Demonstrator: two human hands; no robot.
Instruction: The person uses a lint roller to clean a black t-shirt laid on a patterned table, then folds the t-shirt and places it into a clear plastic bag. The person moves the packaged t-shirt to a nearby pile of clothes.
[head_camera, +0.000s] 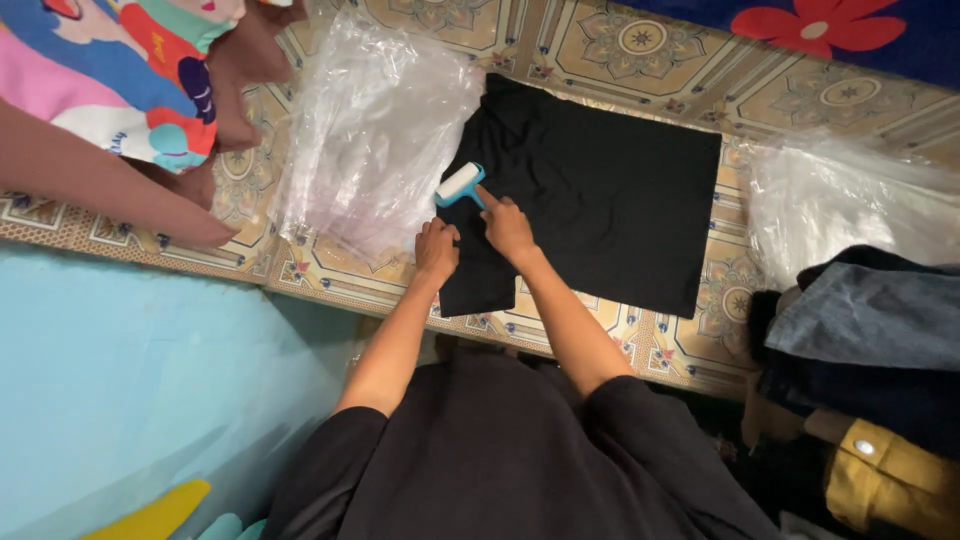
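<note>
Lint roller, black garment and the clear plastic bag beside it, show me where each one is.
lint roller (458, 184), head view, on its white roll.
black garment (610, 200), head view, mid-fabric.
clear plastic bag (370, 130), head view, its crinkled middle.

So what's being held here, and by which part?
The right hand holds a white lint roller by its blue plastic handle; the left hand presses the folded black cloth garment.

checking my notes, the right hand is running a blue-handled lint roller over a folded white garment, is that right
Not quite: the head view shows the right hand running the blue-handled lint roller over a folded black garment, not a white one.
</note>
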